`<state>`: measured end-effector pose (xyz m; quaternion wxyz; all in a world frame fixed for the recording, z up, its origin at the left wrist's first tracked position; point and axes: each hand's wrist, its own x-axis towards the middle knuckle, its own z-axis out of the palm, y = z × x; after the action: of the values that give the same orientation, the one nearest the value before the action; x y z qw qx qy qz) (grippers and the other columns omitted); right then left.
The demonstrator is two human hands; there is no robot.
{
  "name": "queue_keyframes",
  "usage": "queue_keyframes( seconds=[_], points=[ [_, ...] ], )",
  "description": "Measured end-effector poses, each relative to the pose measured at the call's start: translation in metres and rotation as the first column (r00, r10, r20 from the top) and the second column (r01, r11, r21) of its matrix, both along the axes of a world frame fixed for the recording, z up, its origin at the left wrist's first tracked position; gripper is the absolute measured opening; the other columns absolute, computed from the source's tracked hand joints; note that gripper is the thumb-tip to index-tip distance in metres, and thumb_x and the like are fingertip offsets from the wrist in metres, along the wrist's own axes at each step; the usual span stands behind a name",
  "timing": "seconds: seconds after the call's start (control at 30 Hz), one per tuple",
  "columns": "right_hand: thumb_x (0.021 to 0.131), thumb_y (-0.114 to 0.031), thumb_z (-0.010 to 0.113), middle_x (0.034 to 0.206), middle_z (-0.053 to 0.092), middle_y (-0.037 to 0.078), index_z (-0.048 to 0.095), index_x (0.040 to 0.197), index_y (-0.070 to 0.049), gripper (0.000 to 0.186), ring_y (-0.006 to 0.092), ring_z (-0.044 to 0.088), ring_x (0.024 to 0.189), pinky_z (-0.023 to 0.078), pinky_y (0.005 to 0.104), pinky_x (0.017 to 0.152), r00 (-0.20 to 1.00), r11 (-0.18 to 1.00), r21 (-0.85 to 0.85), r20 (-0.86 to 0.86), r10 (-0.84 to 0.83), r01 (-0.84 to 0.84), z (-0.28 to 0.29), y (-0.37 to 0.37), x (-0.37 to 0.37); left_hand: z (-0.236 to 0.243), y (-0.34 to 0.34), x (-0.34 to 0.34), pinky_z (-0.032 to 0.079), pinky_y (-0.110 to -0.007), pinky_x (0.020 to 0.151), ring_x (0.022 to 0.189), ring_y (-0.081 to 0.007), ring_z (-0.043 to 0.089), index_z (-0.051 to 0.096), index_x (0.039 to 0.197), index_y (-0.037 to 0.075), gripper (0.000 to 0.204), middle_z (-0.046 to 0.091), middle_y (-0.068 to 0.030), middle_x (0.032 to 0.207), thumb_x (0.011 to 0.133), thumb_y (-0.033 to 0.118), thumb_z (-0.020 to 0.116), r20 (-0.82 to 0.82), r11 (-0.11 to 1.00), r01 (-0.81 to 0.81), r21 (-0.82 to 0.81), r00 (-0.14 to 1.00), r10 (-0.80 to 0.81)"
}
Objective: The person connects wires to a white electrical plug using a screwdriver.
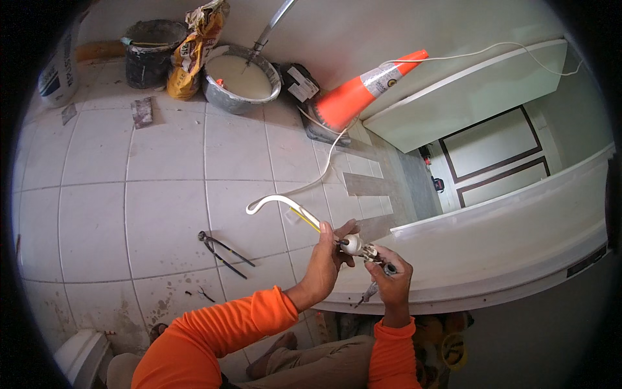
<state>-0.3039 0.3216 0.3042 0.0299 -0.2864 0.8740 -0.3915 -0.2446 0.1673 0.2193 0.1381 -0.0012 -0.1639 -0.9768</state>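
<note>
My left hand (326, 259) is closed around the end of a white cable (285, 200), with a thin yellow wire (304, 219) beside it. Just past its fingertips is a small white electrical fitting (352, 244) with metal parts showing. My right hand (394, 277) pinches the far side of this fitting. A grey, dirty, narrow thing (370, 292) hangs by the right palm; its kind I cannot make out. Black-handled pincers (223, 253) lie on the tiles left of my hands, near small dark scraps (206, 295).
The cable loops past an orange traffic cone (353, 97) toward a white door panel (466, 94). Along the wall stand a basin of pale mix (271, 97) with a mixing rod, a yellow bag (183, 81) and a black bucket (144, 74). A pale ledge (479, 259) runs at right.
</note>
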Motion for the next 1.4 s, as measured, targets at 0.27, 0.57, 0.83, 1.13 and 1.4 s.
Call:
queue_keyframes(
  seconds=[0.27, 0.57, 0.83, 1.13, 1.4],
  points=[
    [0.083, -0.001, 0.077, 0.087, 0.067, 0.006, 0.069, 0.117, 0.003, 0.036, 0.0089, 0.057, 0.065, 0.047, 0.0237, 0.055, 0.999, 0.997, -0.079, 0.039, -0.013, 0.016, 0.000, -0.001, -0.001, 0.007, -0.012, 0.003, 0.047, -0.037, 0.089, 0.105, -0.0223, 0.056, 0.040, 0.144, -0.011, 0.076, 0.056, -0.0186, 0.130, 0.106, 0.055, 0.030, -0.028, 0.988, 0.019, -0.151, 0.999, -0.023],
    [0.081, 0.001, 0.077, 0.085, 0.067, 0.007, 0.068, 0.116, 0.004, 0.036, 0.0097, 0.058, 0.065, 0.047, 0.0242, 0.055, 0.997, 0.996, -0.081, 0.071, -0.029, 0.034, 0.000, 0.004, -0.005, 0.010, -0.013, 0.005, 0.047, -0.036, 0.091, 0.102, -0.0201, 0.055, 0.034, 0.147, -0.011, 0.076, 0.058, -0.0170, 0.116, 0.106, 0.053, 0.033, -0.082, 0.991, 0.035, -0.128, 0.996, -0.046],
    [0.081, -0.002, 0.079, 0.085, 0.067, 0.007, 0.068, 0.116, 0.004, 0.038, 0.0096, 0.058, 0.066, 0.047, 0.0245, 0.054, 0.996, 0.999, -0.037, 0.088, -0.001, 0.004, 0.007, 0.007, -0.005, 0.006, -0.021, 0.005, 0.046, -0.036, 0.093, 0.101, -0.0187, 0.055, 0.033, 0.148, -0.010, 0.076, 0.059, -0.0127, 0.107, 0.106, 0.053, 0.034, -0.161, 0.980, 0.096, -0.175, 0.979, -0.125],
    [0.081, -0.005, 0.080, 0.082, 0.067, 0.006, 0.069, 0.115, 0.004, 0.037, 0.0093, 0.058, 0.066, 0.047, 0.0242, 0.055, 0.997, 0.999, -0.026, 0.071, 0.021, -0.020, 0.007, 0.007, -0.005, 0.006, -0.026, 0.002, 0.046, -0.036, 0.092, 0.101, -0.0188, 0.054, 0.031, 0.148, -0.011, 0.078, 0.059, -0.0131, 0.108, 0.105, 0.053, 0.038, -0.162, 0.974, 0.148, -0.170, 0.971, -0.176],
    [0.082, -0.003, 0.079, 0.082, 0.067, 0.007, 0.069, 0.116, 0.005, 0.037, 0.0095, 0.057, 0.065, 0.047, 0.0247, 0.055, 0.999, 1.000, -0.031, 0.040, 0.007, -0.005, 0.003, 0.008, -0.008, 0.003, -0.023, 0.000, 0.049, -0.031, 0.086, 0.096, -0.0142, 0.054, 0.039, 0.146, -0.006, 0.066, 0.058, -0.0071, 0.104, 0.106, 0.046, 0.043, -0.154, 0.983, 0.169, -0.072, 0.972, -0.178]
  ],
)
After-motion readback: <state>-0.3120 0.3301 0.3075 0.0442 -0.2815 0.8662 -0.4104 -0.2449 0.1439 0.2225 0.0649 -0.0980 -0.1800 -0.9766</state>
